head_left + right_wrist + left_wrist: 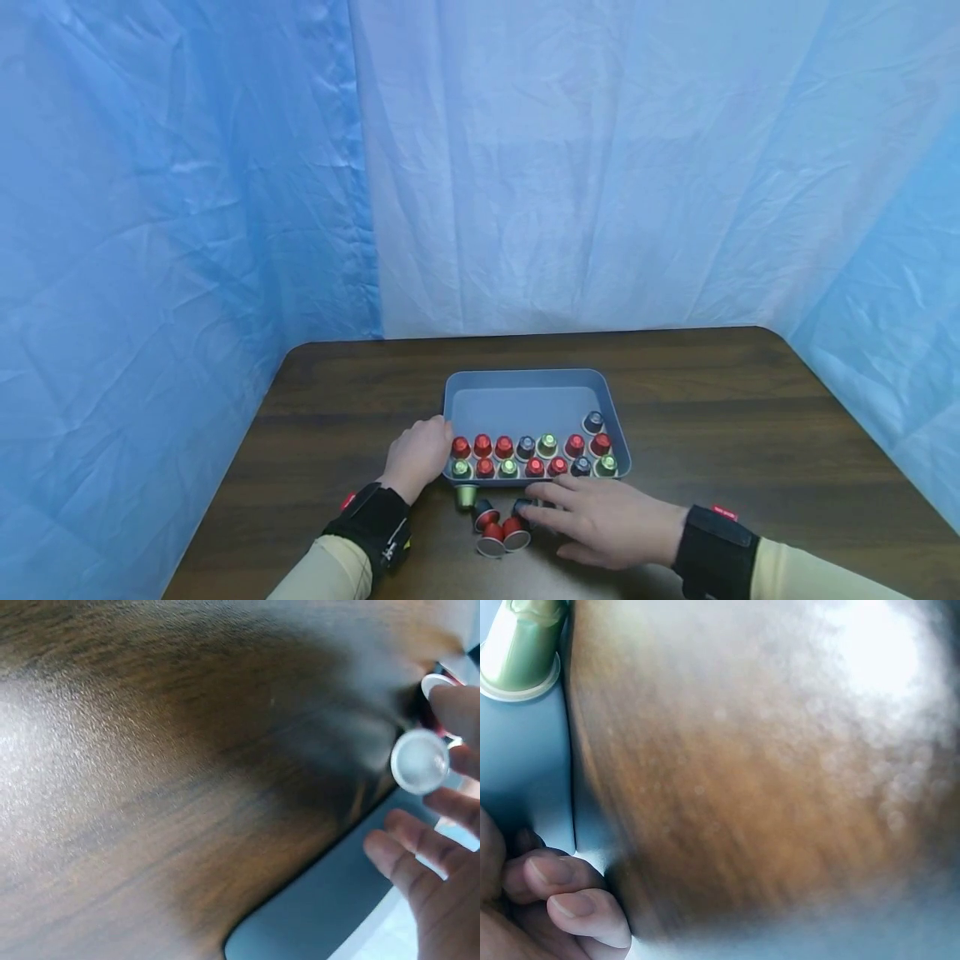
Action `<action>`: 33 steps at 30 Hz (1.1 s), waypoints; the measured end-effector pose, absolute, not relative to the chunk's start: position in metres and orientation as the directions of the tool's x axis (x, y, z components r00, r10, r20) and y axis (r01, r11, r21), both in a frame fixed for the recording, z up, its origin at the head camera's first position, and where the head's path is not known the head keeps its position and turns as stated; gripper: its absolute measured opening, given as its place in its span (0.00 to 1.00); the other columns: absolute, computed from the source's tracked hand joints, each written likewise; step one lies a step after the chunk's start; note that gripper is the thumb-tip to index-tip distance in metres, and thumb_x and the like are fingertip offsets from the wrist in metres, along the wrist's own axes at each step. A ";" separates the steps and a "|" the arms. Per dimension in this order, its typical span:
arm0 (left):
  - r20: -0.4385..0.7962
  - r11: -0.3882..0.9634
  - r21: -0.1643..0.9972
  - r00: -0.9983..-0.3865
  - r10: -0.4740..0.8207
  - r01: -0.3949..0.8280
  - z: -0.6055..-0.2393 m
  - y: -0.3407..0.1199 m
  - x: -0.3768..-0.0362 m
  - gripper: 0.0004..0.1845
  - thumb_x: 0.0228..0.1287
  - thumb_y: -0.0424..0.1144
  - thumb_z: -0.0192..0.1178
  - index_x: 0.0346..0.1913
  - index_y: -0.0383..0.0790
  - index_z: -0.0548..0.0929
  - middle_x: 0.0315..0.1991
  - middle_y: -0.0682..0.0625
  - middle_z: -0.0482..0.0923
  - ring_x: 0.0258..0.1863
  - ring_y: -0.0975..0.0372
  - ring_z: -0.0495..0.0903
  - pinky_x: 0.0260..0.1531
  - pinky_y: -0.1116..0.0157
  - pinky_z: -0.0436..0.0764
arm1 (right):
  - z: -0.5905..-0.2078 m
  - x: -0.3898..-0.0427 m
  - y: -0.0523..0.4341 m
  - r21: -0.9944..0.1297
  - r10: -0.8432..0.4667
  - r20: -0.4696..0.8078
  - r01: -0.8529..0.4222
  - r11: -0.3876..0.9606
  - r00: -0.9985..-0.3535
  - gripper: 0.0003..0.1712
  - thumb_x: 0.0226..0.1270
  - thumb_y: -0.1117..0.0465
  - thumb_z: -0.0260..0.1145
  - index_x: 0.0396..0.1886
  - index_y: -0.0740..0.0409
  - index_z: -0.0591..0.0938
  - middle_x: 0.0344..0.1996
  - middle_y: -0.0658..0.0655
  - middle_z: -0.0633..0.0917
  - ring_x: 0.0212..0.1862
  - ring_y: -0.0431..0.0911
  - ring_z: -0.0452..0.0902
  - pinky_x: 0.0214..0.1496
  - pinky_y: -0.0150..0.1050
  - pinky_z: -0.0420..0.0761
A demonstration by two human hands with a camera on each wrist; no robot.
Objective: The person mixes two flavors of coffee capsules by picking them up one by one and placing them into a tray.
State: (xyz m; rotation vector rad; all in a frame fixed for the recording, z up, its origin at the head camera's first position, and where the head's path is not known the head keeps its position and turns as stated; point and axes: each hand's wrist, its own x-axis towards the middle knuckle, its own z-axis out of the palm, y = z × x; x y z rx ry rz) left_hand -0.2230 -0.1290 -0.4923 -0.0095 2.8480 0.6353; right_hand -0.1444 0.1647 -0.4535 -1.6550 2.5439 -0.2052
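My left hand [420, 454] grips the left rim of a blue-grey tray [525, 372], its fingers curled at the edge in the left wrist view. Two rows of red, green and dark coffee capsules stand along the tray's near side, with one dark capsule [593, 422] behind them at the right. Just in front of the tray, my right hand [607, 521] reaches left with fingers spread, fingertips at a dark capsule [521, 505]. The right wrist view shows a capsule's pale round lid [420, 761] beside those fingers.
Between the hands, a green capsule [466, 497] lies against the tray's front, near another dark capsule [483, 515] and two red capsules tipped with lids facing me. The dark wooden table [360, 383] is enclosed by blue and white sheets [585, 167] behind and at the sides.
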 end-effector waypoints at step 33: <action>-0.223 0.895 0.442 -0.974 0.042 -0.063 -0.491 -0.130 -0.222 0.15 0.79 0.48 0.54 0.45 0.38 0.81 0.26 0.49 0.74 0.24 0.59 0.76 0.26 0.63 0.77 | -0.459 -0.140 0.157 -0.206 -0.843 -0.021 -0.823 0.530 -0.537 0.16 0.68 0.54 0.73 0.54 0.48 0.85 0.38 0.41 0.79 0.38 0.28 0.74 0.42 0.26 0.80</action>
